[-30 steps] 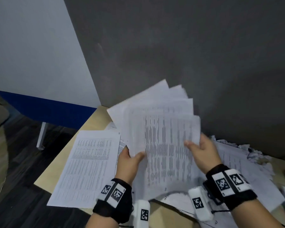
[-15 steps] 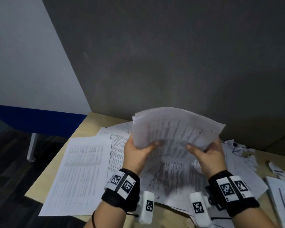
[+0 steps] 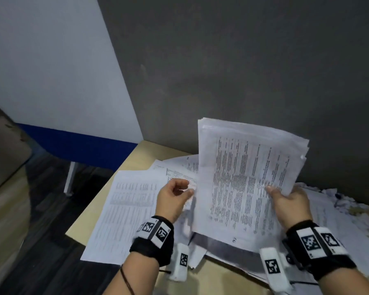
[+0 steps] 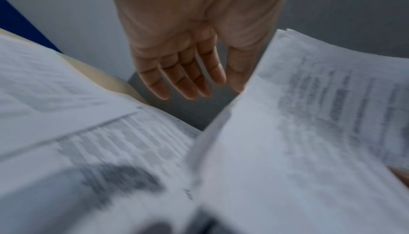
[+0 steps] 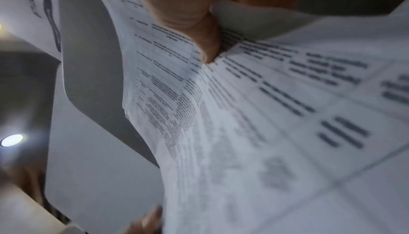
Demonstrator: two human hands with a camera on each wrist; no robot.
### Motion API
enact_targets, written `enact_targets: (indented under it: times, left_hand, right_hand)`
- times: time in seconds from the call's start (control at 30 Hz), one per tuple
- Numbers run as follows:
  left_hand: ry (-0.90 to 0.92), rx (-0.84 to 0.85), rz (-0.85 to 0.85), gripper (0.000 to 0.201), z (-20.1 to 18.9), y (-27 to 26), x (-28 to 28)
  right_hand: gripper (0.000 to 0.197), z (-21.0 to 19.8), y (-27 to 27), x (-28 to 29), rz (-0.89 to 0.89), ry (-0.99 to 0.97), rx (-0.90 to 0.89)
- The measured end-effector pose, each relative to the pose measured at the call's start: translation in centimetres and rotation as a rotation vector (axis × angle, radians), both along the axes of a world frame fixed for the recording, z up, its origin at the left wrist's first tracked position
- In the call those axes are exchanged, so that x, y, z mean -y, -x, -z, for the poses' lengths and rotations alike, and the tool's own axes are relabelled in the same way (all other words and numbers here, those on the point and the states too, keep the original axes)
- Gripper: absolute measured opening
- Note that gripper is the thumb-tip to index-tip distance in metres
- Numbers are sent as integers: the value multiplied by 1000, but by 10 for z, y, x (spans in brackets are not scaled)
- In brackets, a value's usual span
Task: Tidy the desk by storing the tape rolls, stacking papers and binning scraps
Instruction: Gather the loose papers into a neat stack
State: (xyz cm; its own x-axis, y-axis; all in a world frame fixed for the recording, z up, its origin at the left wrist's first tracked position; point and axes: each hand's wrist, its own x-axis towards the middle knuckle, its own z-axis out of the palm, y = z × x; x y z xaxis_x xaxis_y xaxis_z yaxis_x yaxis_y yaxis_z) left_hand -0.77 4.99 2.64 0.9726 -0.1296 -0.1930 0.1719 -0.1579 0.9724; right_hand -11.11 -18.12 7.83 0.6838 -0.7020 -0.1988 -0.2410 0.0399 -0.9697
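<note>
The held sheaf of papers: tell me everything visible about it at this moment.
The sheaf of papers is a bundle of white printed sheets with dense dark text, edges roughly aligned but slightly fanned at the top right. It is held nearly upright above the paper-strewn desk. The right hand grips its right edge, thumb on the front; the left hand is open beside its left edge.

Printed text (image 4: 332, 115) blurred — perhaps tables.

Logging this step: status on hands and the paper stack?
Right hand grips the paper stack, raised above the desk. Left hand open beside its edge, no grip. Loose sheets and crumpled scraps on the desk.
</note>
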Motion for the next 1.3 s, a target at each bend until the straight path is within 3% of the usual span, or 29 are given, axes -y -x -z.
enact_targets:
  times: [0.13, 0.33, 0.4, 0.53, 0.63, 0.87, 1.0, 1.1, 1.2, 1.3]
  left_hand:
    - [-299, -29, -197, 16, 25, -27, -62]
    - [-701, -271, -329, 41, 66, -47, -143]
    - [-776, -347, -358, 54, 75, -49, -154]
    - [-948, -393, -410, 101, 87, -51, -165]
    - [-1047, -470, -377, 111, 81, -60, -167]
    - [-1069, -604, -270, 106, 76, -70, -169]
    - [-973, -550, -317, 96, 75, -68, -163]
    - [-827, -458, -323, 71, 72, -66, -160]
    - [-843, -298, -287, 26, 68, -60, -161]
    - [-818, -117, -262, 19, 60, -52, -161]
  right_hand:
    - [18, 9, -28, -14, -23, -30, -52]
    - [25, 36, -51, -36, -126, -34, -215]
    - [27, 42, -52, -37, -153, -11, -252]
    - [30, 47, -48, -31, -150, 50, -303]
    - [32, 47, -42, -23, -141, 83, -327]
    - [32, 51, -29, -13, -89, 109, -359]
    - [33, 45, -19, -3, -41, 84, -362]
    - [34, 41, -11, 4, -23, 80, -354]
    - [35, 40, -8, 9, -11, 83, -352]
    - [34, 43, -5, 11, -9, 96, -357]
